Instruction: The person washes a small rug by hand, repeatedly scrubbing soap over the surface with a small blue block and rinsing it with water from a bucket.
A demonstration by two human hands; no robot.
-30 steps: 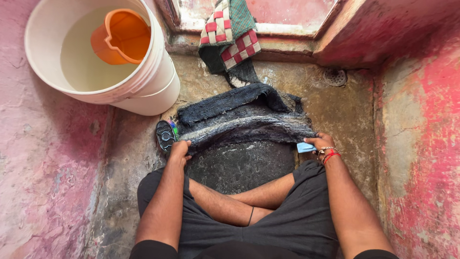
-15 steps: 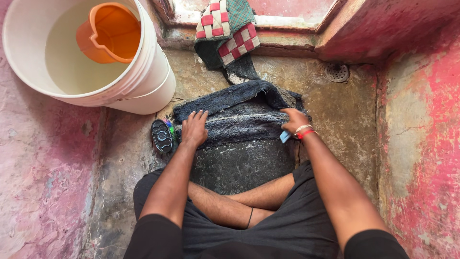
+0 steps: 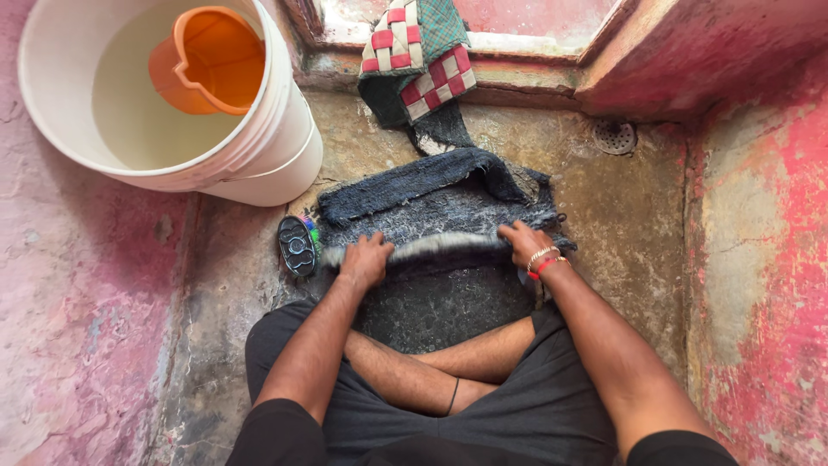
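Sitting cross-legged on the wet stone floor (image 3: 621, 216), the person has both hands down on the near fold of a dark woven rug (image 3: 431, 203). That fold runs left to right, straight across in front of the knees, so the rug's long axis sits square to both arms and neither hand is really closer. Left hand (image 3: 366, 259) is curled over the fold's left end, gripping it; right hand (image 3: 523, 243) is clamped on the right end, bangles at the wrist. Just left of the left hand, a scrub brush (image 3: 297, 246) lies near the rug's edge. Farther out, a checkered cloth (image 3: 418, 56) hangs over the back ledge, and a white bucket (image 3: 285, 164) with an orange jug (image 3: 210, 62) floating in it sits at the far left corner.
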